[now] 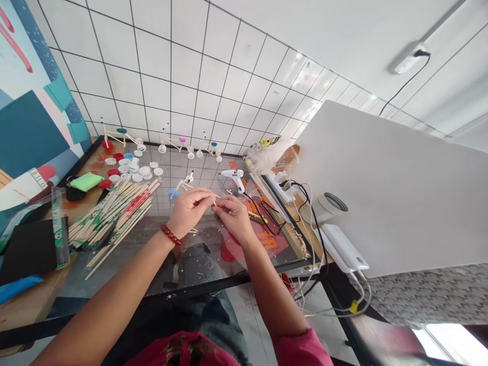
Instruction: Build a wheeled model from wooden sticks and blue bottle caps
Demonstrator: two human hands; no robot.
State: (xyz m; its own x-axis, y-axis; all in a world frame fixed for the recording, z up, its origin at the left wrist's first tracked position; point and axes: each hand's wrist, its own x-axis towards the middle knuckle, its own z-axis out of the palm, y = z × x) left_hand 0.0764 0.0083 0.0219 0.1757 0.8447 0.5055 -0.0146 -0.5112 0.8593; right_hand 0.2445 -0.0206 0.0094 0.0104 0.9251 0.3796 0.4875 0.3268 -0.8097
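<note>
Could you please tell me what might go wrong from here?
The thin pale piece pinched between the left hand and the right hand looks small, so it could slip or snap.
The glue gun lies just beyond the hands; if it is hot, which the picture cannot show, a stray touch might burn.
The small stick model sits close beyond the left hand, so a knock might shift or damage it.

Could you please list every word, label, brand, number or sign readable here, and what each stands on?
No text reads clearly.
Green print on the clear sleeve: too small.
Marking on the red strip among the sticks: too blurred.
Orange shapes on the red sheet: too blurred to call lettering.
Yellow-and-black packet: too small.
</note>
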